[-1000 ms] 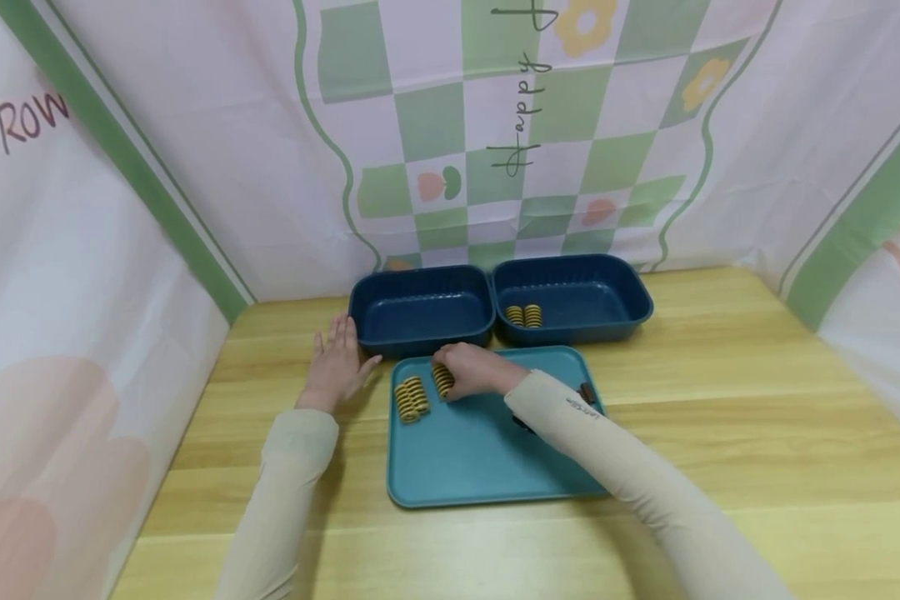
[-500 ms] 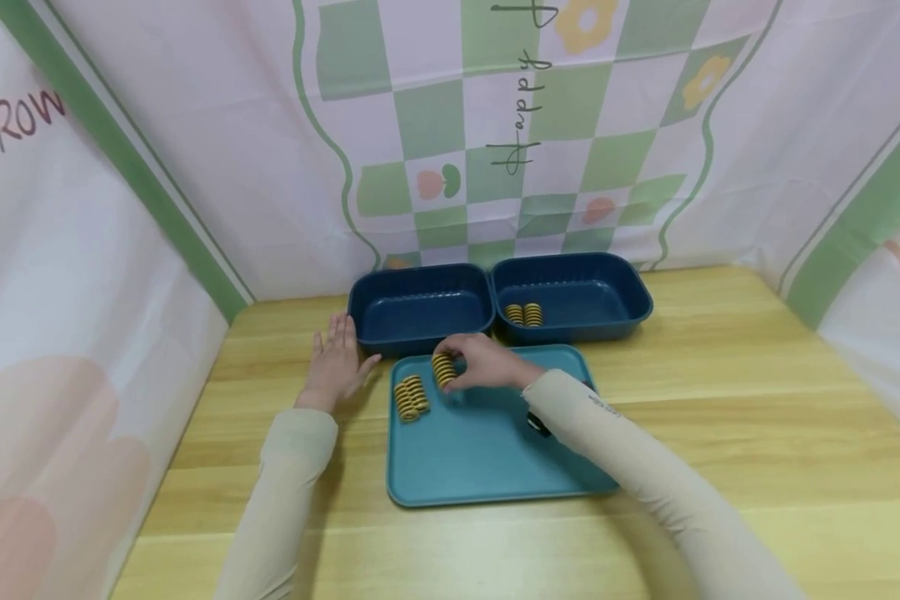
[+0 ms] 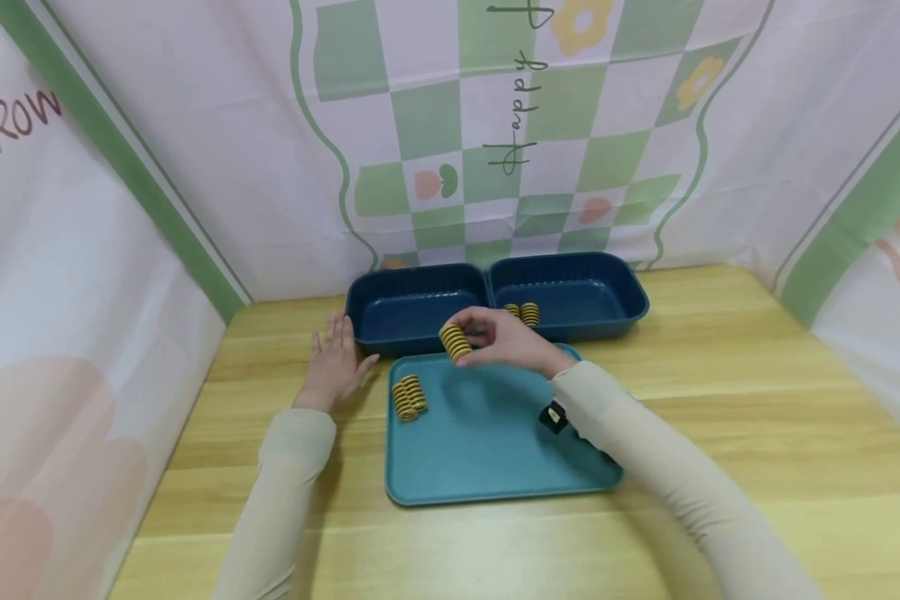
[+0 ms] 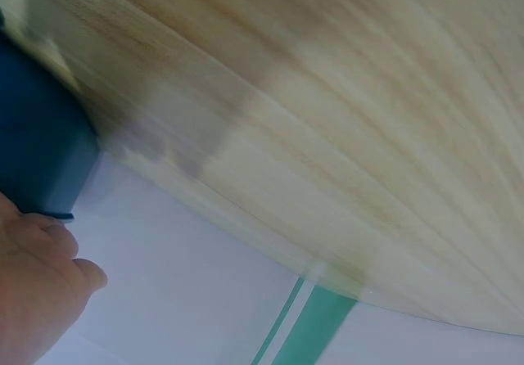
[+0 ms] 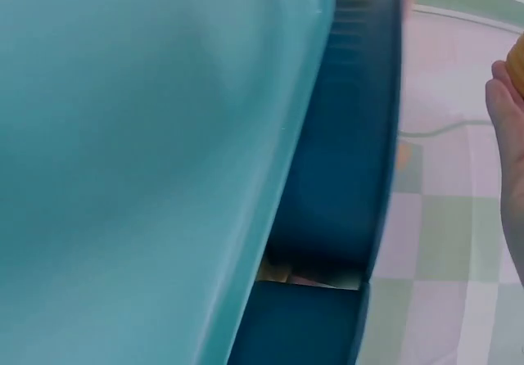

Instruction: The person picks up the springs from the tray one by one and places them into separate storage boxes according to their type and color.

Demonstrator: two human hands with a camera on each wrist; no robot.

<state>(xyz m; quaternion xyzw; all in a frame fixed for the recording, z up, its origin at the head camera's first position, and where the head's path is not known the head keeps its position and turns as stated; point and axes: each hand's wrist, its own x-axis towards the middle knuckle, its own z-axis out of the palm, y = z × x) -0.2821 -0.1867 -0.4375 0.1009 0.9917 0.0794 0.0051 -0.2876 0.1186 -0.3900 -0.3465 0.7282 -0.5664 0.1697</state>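
My right hand [image 3: 506,340] pinches a ridged roll [image 3: 456,342], striped yellow and dark like a stack of cookies, between thumb and fingers. It is held above the far edge of the teal tray [image 3: 465,458]. Two similar rolls [image 3: 408,397] lie side by side at the tray's left. Two more rolls [image 3: 529,313] sit in the right blue bin [image 3: 592,304], partly behind the right hand. The left hand [image 3: 333,367] lies with fingers extended beside the left blue bin [image 3: 416,310], touching its left side. In the right wrist view, the held roll [image 5: 517,66] is cut off at the edge.
Both bins stand next to each other behind the tray, near the printed cloth wall [image 3: 420,125]. Wooden table [image 3: 735,400] extends right of the tray. A small black device [image 3: 553,417] is at the right wrist, and the right sleeve covers part of the tray.
My right hand has lifted a roll from the tray's upper left and carried it up and slightly right toward the bins. The left hand has stayed in place.
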